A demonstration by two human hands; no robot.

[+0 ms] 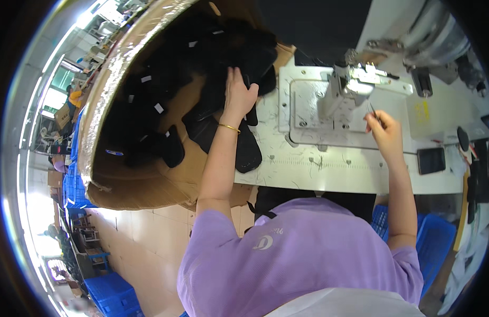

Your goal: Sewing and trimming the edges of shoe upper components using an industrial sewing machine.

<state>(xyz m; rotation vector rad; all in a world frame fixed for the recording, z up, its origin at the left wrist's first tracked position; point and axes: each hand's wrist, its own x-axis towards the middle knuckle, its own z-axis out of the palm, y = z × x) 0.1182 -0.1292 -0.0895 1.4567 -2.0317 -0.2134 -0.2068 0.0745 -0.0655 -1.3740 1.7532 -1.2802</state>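
Note:
My left hand [239, 98] reaches to the edge of a large cardboard box, its fingers stretched out over black fabric pieces [247, 150] and the thumb apart. Some of these pieces hang over the left edge of the sewing table [329, 177]. My right hand [388, 136] is raised over the table, right of the sewing machine [342, 92]. Its fingers are closed on small dark thread snips [373, 111], with the pointed tip showing past the fingers. The machine's needle area is partly hidden by its head.
The cardboard box [144, 195] on the left holds many black pieces with small white labels. A dark phone-like device [431, 160] lies on the table's right side. Thread scraps litter the tabletop. Blue crates [115, 296] stand on the floor, lower left.

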